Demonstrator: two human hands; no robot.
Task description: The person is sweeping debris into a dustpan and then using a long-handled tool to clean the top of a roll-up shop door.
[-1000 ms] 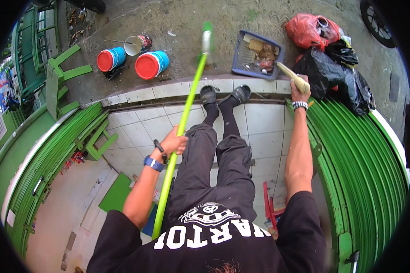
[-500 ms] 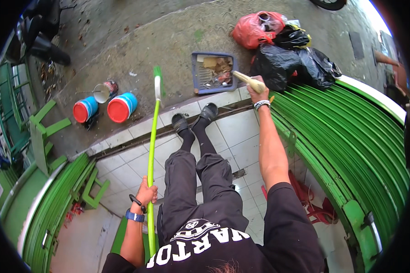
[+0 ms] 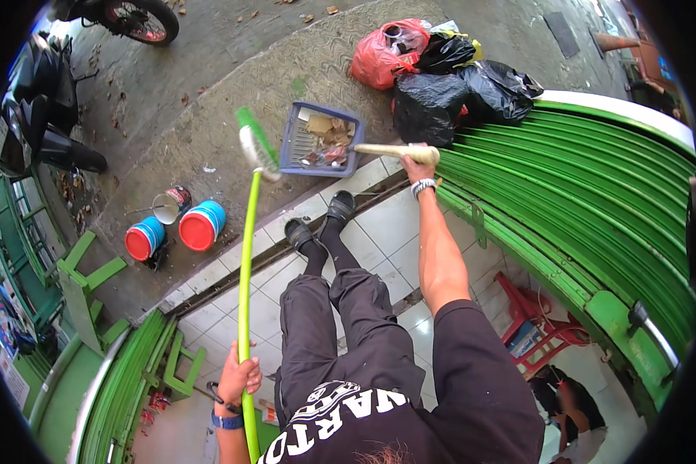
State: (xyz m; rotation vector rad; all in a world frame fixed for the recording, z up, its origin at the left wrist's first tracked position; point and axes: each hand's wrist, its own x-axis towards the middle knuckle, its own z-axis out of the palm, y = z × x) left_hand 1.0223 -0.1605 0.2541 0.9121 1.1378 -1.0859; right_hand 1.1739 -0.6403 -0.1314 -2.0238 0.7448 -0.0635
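Observation:
My left hand (image 3: 240, 373) is wrapped round the lime-green stick of a broom (image 3: 246, 271). The broom's green-and-white bristle head stands on the concrete just left of a dustpan (image 3: 288, 143). My right hand (image 3: 420, 161) grips the dustpan's thick cream handle (image 3: 387, 151) close to its far end. Blue-grey and shallow, the dustpan rests just beyond the tiled step and holds brown scraps and other litter (image 3: 331, 138). Its underside is hidden.
Black rubbish bags (image 3: 429, 108) and a red bag (image 3: 383, 58) lean beside the green folding shutter (image 3: 549, 178). Two red-topped blue buckets (image 3: 198, 231) stand left. Parked motorbikes (image 3: 46, 131) are at far left. Inside, a red chair (image 3: 533, 325) and another person (image 3: 568, 410) appear lower right.
The broom head has turned, showing more of its bristles. The dustpan handle now lies more level across the view. The whole view has shifted, bringing a motorbike wheel and another person into sight.

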